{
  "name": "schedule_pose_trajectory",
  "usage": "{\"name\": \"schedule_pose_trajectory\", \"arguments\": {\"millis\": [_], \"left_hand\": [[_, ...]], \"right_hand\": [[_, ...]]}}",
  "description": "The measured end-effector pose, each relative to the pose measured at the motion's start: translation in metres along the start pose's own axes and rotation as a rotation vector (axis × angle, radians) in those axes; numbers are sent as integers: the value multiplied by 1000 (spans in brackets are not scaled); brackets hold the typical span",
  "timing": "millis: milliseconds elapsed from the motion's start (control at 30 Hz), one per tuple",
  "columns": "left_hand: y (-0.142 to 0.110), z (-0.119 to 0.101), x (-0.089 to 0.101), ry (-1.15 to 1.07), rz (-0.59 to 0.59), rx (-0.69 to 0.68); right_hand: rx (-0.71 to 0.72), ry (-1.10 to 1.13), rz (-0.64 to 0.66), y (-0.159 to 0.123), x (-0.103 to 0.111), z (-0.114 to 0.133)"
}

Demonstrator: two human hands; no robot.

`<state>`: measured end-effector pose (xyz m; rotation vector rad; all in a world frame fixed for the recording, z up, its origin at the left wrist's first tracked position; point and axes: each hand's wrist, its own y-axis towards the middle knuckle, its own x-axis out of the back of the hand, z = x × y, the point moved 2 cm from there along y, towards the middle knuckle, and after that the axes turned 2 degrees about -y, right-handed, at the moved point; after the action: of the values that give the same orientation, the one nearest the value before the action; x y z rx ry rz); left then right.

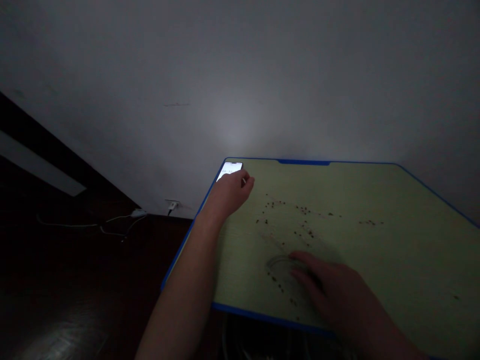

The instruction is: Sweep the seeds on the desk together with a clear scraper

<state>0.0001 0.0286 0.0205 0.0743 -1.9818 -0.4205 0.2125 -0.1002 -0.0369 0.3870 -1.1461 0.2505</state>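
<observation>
My right hand (332, 287) is low over the table's near part, its thumb and fingers closed on the edge of a clear, curved, round-rimmed thing (275, 261). Blur and dim light hide what kind it is. Small dark bits (305, 209) lie scattered across the pale yellow-green tabletop (412, 270), some beside that clear rim. My left hand (232, 191) is at the far left corner, in front of a lit phone (233, 166) and covering part of its screen. Its fingers are curled in, and whatever may be between them is hidden.
Blue edging (262, 316) runs round the table. A grey wall (300, 90) rises behind it. On the left, a plug (172, 205) sits in a wall socket, and white cables (71, 225) trail over the dark floor.
</observation>
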Motion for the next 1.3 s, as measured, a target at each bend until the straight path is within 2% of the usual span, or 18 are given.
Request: {"name": "schedule_pose_trajectory", "arguments": {"millis": [100, 333, 633, 1000, 1133, 1300], "left_hand": [[0, 0, 0, -2, 2, 0], [0, -1, 0, -1, 8, 7], [0, -1, 1, 4, 11, 24], [1, 2, 1, 13, 17, 34], [0, 2, 3, -12, 14, 47], [0, 1, 6, -36, -7, 54]], "right_hand": [[38, 19, 67, 7, -1, 4], [116, 213, 228, 6, -4, 13], [211, 284, 242, 3, -3, 23], [268, 279, 275, -5, 0, 17], [229, 270, 258, 1, 18, 5], [145, 141, 124, 36, 64, -17]]}}
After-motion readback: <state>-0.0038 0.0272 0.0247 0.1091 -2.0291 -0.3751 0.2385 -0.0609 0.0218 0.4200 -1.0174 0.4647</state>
